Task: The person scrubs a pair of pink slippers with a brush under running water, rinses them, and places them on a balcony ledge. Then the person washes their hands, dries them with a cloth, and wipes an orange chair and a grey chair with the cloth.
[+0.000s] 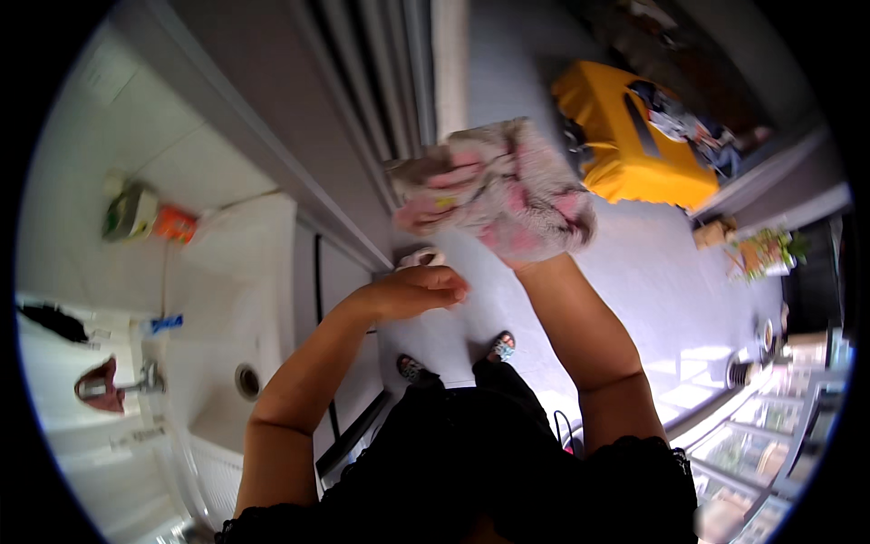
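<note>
Sink (227,308) with drain (246,382) — cloth (507,186) in grip (521,264)

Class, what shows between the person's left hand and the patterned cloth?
In the head view, grey floor shows between the left hand and the cloth, with a pale item too blurred to name.

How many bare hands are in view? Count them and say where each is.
2: the left hand, below and left of the pink-and-grey cloth; the right hand, mostly hidden by that cloth, showing only at its lower edge. No others show.
</note>
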The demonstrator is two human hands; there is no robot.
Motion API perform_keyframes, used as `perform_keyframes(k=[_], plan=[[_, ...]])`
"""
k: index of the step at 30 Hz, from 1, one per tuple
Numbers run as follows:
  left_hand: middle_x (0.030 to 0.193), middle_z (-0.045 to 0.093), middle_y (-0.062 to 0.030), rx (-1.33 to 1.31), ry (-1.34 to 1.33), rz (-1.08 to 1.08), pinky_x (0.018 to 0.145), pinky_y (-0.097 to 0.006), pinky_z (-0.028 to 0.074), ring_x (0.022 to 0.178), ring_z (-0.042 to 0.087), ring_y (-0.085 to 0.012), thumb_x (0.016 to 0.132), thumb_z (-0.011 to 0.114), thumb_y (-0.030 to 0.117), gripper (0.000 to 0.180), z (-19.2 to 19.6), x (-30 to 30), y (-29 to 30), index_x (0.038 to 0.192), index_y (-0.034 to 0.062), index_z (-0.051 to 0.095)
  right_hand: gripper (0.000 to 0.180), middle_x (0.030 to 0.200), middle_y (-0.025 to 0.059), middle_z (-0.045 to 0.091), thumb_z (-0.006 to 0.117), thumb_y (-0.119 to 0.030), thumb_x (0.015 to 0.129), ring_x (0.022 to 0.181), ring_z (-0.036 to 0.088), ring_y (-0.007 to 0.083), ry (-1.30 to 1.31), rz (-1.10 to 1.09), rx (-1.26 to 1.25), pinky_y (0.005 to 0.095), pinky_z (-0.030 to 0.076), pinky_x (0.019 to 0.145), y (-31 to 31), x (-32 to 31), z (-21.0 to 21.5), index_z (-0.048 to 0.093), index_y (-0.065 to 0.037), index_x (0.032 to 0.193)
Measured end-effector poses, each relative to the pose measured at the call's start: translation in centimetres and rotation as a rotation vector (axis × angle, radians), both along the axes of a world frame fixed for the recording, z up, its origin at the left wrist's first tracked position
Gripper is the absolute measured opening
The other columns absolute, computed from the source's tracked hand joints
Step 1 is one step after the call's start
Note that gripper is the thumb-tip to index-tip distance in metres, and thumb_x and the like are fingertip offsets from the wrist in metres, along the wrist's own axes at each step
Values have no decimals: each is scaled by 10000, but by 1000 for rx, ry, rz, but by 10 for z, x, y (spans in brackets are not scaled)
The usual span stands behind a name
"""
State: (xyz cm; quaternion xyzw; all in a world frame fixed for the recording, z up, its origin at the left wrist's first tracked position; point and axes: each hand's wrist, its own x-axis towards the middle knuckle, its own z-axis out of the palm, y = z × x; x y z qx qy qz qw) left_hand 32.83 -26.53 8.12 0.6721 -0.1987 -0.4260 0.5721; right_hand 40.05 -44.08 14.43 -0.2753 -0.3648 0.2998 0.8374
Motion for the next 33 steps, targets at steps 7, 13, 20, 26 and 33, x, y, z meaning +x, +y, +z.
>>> perform_keyframes(k=[7, 13, 20, 26, 33], plan=[[1128, 638, -141, 925, -1073, -557, 931, -523, 428, 1086, 602, -265, 887, 625, 325, 345, -49, 99, -223, 1127, 78, 617, 473, 954, 146, 654, 545, -527, 854, 998, 596, 332, -1135, -749, -807, 435, 490, 815, -73, -41, -36, 685, -85, 943], [1111, 650, -172, 620, -809, -649, 912, -467, 464, 1029, 630, -324, 893, 609, 246, 306, -52, 120, -356, 1139, 63, 613, 408, 793, 165, 653, 545, -411, 873, 728, 638, 343, -1028, -1072, -1340, 421, 532, 702, -302, 2, -100, 680, -52, 734], [1229, 595, -55, -640, 610, 242, 1011, -418, 421, 1149, 558, -247, 1015, 339, 460, 484, -37, 190, -428, 1246, 85, 539, 480, 835, 168, 678, 570, -485, 882, 805, 666, 319, 89, -1316, -810, 379, 529, 736, -415, 49, -46, 697, -23, 863], [1261, 531, -69, -1122, 893, 168, 1014, -386, 395, 1165, 508, -216, 981, 358, 520, 478, -12, 247, -515, 1230, 139, 503, 699, 967, 191, 665, 588, -649, 806, 969, 619, 338, -747, -1316, -1882, 390, 477, 865, -437, 137, 27, 643, -4, 1070], [1317, 469, -67, -1145, 865, 56, 1027, -372, 394, 1225, 472, -223, 965, 420, 436, 513, 70, 363, -538, 1371, 127, 364, 626, 926, 79, 605, 523, -564, 921, 869, 572, 170, 365, -1217, -451, 312, 458, 811, -445, 339, 26, 603, 5, 1169]])
